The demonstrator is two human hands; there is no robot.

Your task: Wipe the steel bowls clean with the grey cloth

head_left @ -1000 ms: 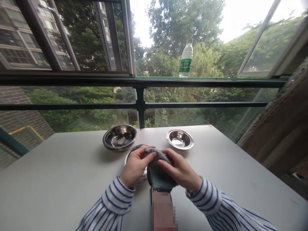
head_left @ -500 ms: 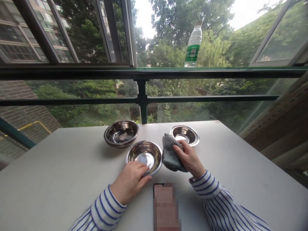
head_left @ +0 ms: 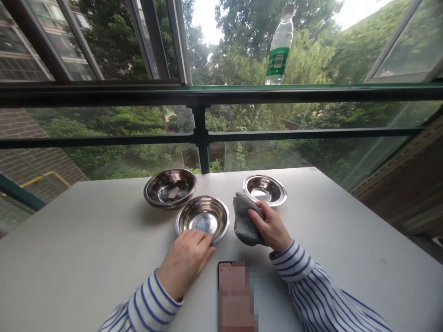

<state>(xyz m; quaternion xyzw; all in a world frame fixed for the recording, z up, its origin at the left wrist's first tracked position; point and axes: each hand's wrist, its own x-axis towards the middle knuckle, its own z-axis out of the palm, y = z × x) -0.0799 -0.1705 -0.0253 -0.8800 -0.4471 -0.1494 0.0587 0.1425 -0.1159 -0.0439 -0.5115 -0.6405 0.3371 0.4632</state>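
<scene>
A shiny metal bowl (head_left: 204, 210) stands in the middle of the white table. My left hand (head_left: 188, 260) rests at its near rim, fingers curled over the edge and thumb close to the outside. The fingertips partly cover the bowl's front. My right hand (head_left: 272, 226) grips a grey textured cloth (head_left: 247, 221), which hangs to the right of that bowl and apart from it. Behind the cloth sits a smaller metal bowl (head_left: 277, 196), its near left rim partly hidden. A larger metal bowl (head_left: 152, 196) is at the back left, with a small pale patch visible inside.
Near the front, between my forearms, lies a phone (head_left: 233, 295) with a blurred screen. A plastic bottle with a green label (head_left: 278, 61) stands on the window ledge. Dark green railings (head_left: 204, 133) and glass run behind the table (head_left: 86, 240).
The view has tilted slightly downward, so the bottle, railing and bowls appear shifted. Both hands keep nearly the same places relative to the bowls, and the cloth stays in my right hand.
</scene>
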